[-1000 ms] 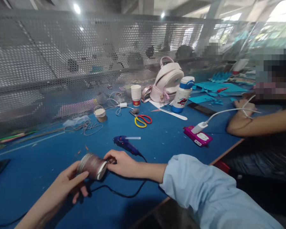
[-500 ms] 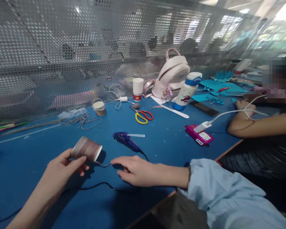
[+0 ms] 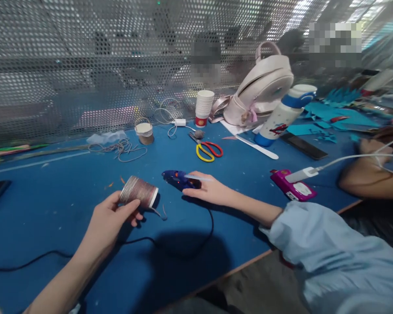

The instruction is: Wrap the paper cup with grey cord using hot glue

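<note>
My left hand (image 3: 113,218) is closed around a paper cup wound with brownish-grey cord (image 3: 137,192), tipped on its side with its white rim facing right. A loose cord end (image 3: 163,213) trails from the rim over the blue table. My right hand (image 3: 208,188) is wrapped around the handle of a dark blue hot glue gun (image 3: 175,178), which lies on the table with its nozzle to the left. A translucent glue stick (image 3: 199,177) juts from its back. Some of the right fingers are hidden behind the gun.
Scissors (image 3: 209,150), a small cord-wrapped bucket (image 3: 144,133), loose cord (image 3: 122,148) and stacked paper cups (image 3: 204,107) stand or lie farther back. A bottle (image 3: 281,115), backpack (image 3: 262,89) and purple power strip (image 3: 293,185) are at right, near another person's arm (image 3: 370,170). The black cable (image 3: 212,222) curves in front.
My right hand has let go of the cord end, moved up and right, and taken hold of the hot glue gun. The left hand still holds the wound cup.
</note>
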The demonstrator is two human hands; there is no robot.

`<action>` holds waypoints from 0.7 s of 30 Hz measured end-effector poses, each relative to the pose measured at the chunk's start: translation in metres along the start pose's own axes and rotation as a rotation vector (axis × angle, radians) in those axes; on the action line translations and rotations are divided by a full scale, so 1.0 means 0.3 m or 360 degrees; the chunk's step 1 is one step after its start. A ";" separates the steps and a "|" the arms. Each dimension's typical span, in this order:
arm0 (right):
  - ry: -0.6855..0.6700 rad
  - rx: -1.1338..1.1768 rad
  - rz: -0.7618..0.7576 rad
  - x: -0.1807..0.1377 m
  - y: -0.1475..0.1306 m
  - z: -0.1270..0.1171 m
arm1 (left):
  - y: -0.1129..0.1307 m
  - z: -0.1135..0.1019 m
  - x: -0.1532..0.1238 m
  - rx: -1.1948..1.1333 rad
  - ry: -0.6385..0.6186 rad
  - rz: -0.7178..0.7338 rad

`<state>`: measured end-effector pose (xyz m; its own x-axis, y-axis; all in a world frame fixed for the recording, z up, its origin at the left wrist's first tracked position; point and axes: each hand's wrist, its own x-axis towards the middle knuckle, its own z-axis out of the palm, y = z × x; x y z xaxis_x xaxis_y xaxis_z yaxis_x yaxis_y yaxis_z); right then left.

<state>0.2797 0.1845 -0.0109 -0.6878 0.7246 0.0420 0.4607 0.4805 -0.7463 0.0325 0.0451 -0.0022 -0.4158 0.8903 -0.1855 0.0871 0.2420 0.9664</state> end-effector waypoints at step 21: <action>-0.0113 0.0063 -0.0511 -0.121 -0.086 0.102 | -0.017 0.026 -0.041 0.0058 0.0229 -0.0052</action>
<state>0.2756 0.1307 -0.0135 -0.8325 0.5022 0.2341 0.1926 0.6584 -0.7276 0.0443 0.0360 -0.0062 -0.5441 0.8179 -0.1870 0.1031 0.2864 0.9525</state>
